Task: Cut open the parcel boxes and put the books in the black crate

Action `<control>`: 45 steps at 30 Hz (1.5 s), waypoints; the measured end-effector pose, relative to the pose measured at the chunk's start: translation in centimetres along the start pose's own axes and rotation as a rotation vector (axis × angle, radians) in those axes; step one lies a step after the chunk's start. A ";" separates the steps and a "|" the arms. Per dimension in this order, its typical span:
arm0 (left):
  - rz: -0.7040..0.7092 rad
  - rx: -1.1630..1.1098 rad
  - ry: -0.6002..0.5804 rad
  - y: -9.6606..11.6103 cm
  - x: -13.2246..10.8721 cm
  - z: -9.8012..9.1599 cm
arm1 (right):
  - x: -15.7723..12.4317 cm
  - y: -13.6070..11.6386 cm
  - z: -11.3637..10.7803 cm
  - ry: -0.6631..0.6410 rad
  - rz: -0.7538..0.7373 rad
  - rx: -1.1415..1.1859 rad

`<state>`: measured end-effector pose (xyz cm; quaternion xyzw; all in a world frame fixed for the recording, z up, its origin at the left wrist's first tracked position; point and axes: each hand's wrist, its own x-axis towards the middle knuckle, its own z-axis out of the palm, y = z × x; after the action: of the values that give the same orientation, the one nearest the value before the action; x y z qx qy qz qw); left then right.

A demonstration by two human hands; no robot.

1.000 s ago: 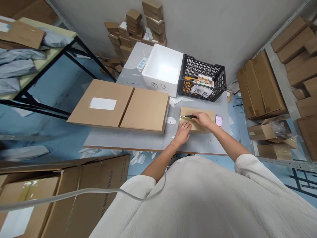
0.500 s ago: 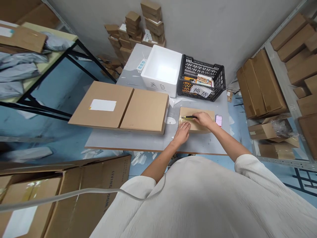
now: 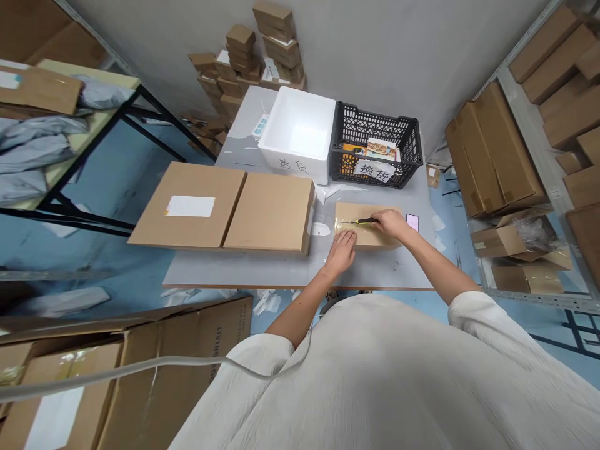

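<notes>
A small cardboard box [image 3: 374,236] with clear tape along its top lies on the grey table. My right hand [image 3: 390,223] is closed around a black and yellow utility knife [image 3: 366,220]. The knife lies nearly flat over the taped seam, its tip pointing left; whether the blade touches the tape is too small to tell. My left hand [image 3: 343,249] rests on the box's near left corner, fingers stretched out and holding nothing. To the right of the box is a phone [image 3: 412,222] with its screen lit.
Two larger cardboard boxes [image 3: 268,209] sit at the table's left. Behind stand a white foam bin [image 3: 294,164] and a black plastic crate [image 3: 404,177] containing packets. Shelves with boxes [image 3: 510,150] flank the right side. A grey cable [image 3: 187,360] crosses at lower left.
My right hand has drawn the knife to the right along the box's top. My left hand stays at the same corner. The whole view has shifted slightly.
</notes>
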<state>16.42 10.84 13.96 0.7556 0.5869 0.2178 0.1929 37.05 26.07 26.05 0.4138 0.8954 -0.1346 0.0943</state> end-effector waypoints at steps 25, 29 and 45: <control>-0.291 0.254 -0.127 4.7 3.0 -2.0 | -4.6 6.0 -1.8 -0.095 0.087 -0.135; -0.306 0.264 -0.128 4.8 3.1 -2.1 | -6.3 8.3 -2.1 -0.103 0.127 -0.140; -0.347 0.327 -0.134 4.7 3.9 -2.1 | -10.0 13.4 -2.8 -0.110 0.138 -0.127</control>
<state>19.88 13.56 18.67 0.6774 0.7213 0.0329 0.1408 53.58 28.09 29.32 0.4597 0.8650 -0.0934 0.1782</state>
